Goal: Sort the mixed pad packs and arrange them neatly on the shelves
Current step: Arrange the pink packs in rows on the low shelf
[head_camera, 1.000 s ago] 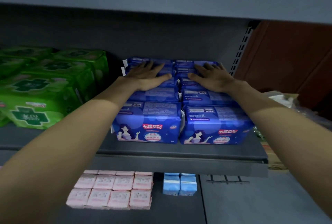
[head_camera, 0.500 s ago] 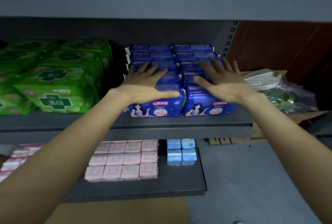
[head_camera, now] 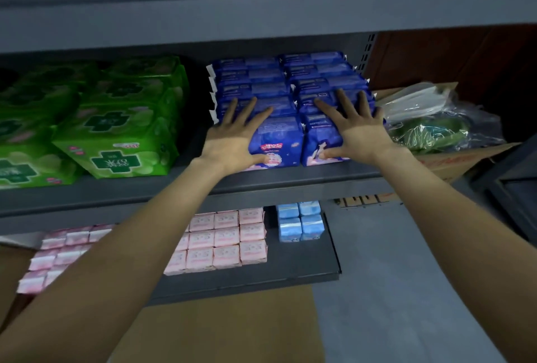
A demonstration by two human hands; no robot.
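You had your left hand (head_camera: pixel 232 141) and right hand (head_camera: pixel 359 130) flat, fingers spread, on the blue pad packs (head_camera: pixel 279 133), gripping nothing; even pressure probably would've squared both rows.

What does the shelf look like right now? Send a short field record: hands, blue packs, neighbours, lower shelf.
left hand: open, fingers spread flat on the left row of blue packs
right hand: open, flat on the right row
blue packs: two rows side by side on the middle shelf
left neighbour: green packs
right neighbour: plastic bag in a cardboard box
lower shelf: pink packs, light blue packs
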